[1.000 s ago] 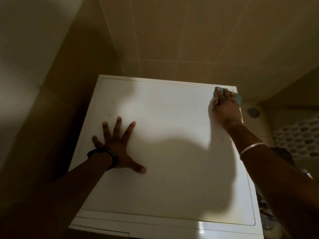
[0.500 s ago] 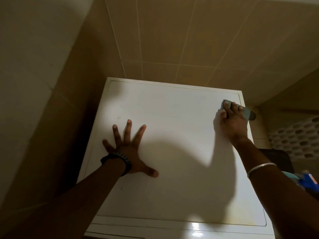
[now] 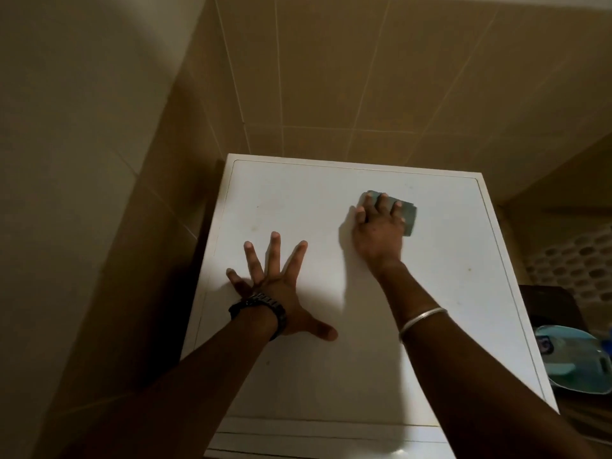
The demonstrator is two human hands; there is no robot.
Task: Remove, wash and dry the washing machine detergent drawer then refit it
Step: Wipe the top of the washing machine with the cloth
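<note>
The white top of the washing machine point(image 3: 447, 260) fills the middle of the view. My left hand point(image 3: 281, 293) lies flat on it with fingers spread wide, a dark watch on the wrist. My right hand point(image 3: 377, 233) presses a grey-green folded cloth point(image 3: 409, 215) against the top, a little right of centre, fingers laid over the cloth. The detergent drawer is not in view.
Beige tiled walls point(image 3: 331, 77) close in behind and on the left. To the right of the machine stand a patterned tile wall point(image 3: 579, 260) and a light blue plastic container point(image 3: 569, 362) on something dark, lower down.
My right hand has slid the cloth from the machine's far right corner leftward toward the middle. The left hand stays planted; the view shifted.
</note>
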